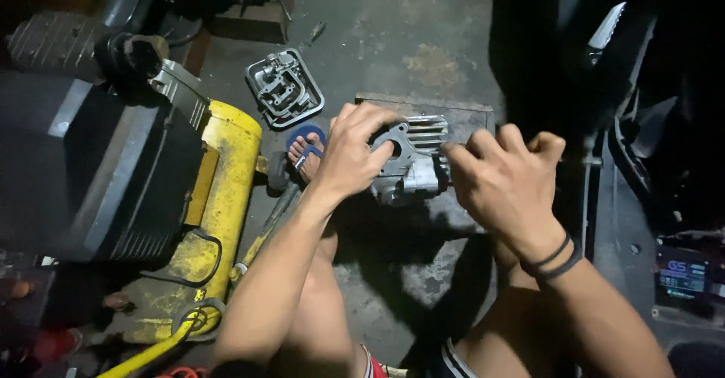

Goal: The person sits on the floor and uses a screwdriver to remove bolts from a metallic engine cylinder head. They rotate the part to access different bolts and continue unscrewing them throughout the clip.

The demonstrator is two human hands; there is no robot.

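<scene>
So, left hand [353, 151] is clamped on the finned metal engine part [411, 160]. Right hand [504, 178], just beside it, is fisted shut around something hidden. Best brace that casting firmly.

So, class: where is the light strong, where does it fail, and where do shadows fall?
Head view: light is strongest on the hands, left and right, and the finned metal part; the arms' shadow falls on the floor below; the corners go nearly black.
</scene>
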